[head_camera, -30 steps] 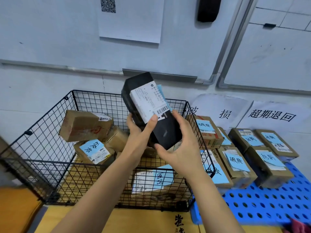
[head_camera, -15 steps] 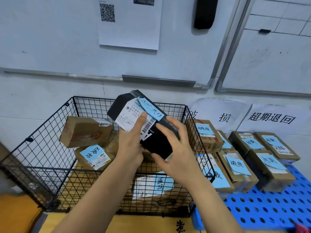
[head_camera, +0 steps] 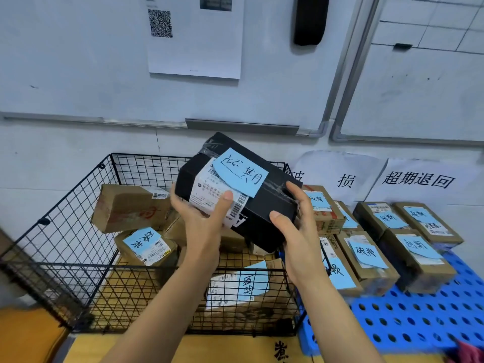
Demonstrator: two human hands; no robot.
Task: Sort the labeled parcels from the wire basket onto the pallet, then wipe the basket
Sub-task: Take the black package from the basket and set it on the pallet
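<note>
Here, in the head view, the left hand (head_camera: 201,221) and right hand (head_camera: 296,237) are gripping the black parcel (head_camera: 262,213) above the wire basket (head_camera: 65,231), fingers (head_camera: 294,192) curled round it. Its blue note (head_camera: 239,172) is reading overdue, so it is probably belonging with the matching far row of parcels (head_camera: 421,260) on the blue pallet (head_camera: 406,318); carrying it two-handed, note upward, is looking wise.

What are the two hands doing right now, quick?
Left hand: closed, holding the black parcel above the basket.
Right hand: closed, holding the other end of the same parcel.
</note>
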